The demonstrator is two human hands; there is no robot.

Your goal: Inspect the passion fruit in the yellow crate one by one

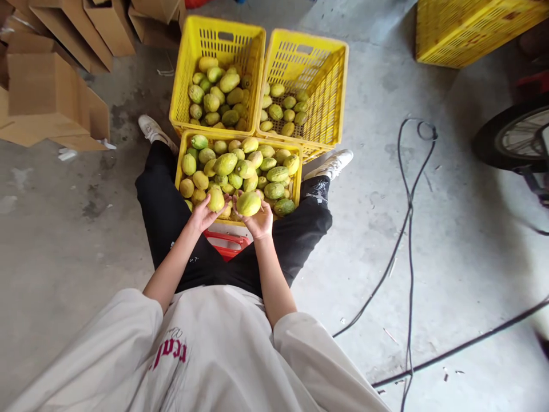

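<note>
Green and yellow fruit (226, 164) heaps the near crate (178, 166); beyond it, the left crate (182, 74) holds more than the right crate (328, 86). Over the near crate's closest edge, the left hand (203, 217) has its fingers around a rounded yellow fruit (215, 199), the right hand (262, 222) around an oval yellow-green fruit (249, 203).

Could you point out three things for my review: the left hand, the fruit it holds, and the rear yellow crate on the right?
Left hand (205, 217): head view, on the palm.
Fruit (215, 199): head view, middle of its yellow skin.
Rear yellow crate (329, 91): head view, right wall.
</note>
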